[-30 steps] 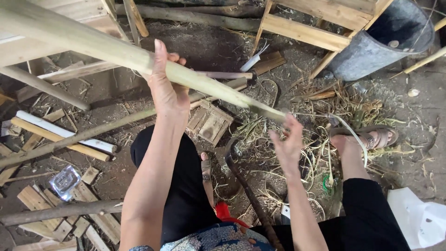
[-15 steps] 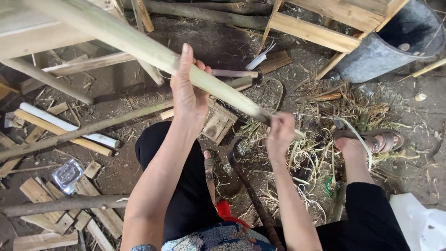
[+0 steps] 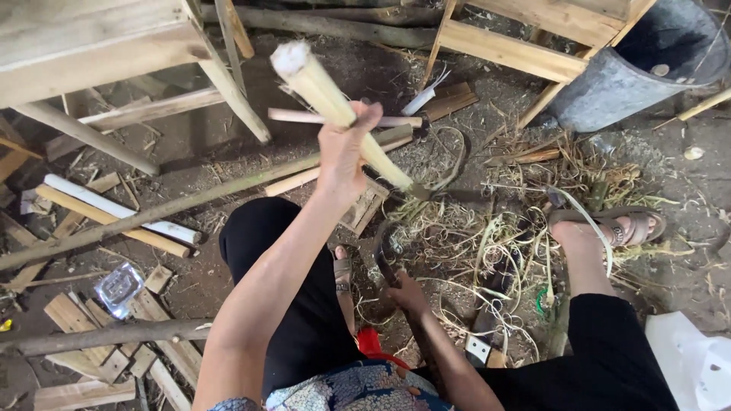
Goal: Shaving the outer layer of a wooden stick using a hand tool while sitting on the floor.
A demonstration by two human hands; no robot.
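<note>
Since the frame a second ago the pale green bamboo pole [image 3: 335, 106] has swung round: its cut white end now points up towards the camera, where before the pole ran long across the view. The right hand [image 3: 402, 293] has dropped from the pole's lower end to a dark curved blade [image 3: 384, 255] near the ground between the legs; its grip looks closed round the handle, though the fingers are partly hidden. The left hand [image 3: 346, 152] wraps the pole at mid-length, fingers fully closed around it.

The pole looks stiff and fairly light, with a smooth, possibly slippery skin; a hold near the middle, as now, seems best balanced, well away from the lower tip where it meets the shavings [image 3: 472, 236].

The dirt floor [image 3: 190, 152] is littered with offcuts, split lengths and curled strips. Wooden frames [image 3: 518, 46] and a grey bucket [image 3: 632, 76] crowd the far side, leaving little room.
</note>
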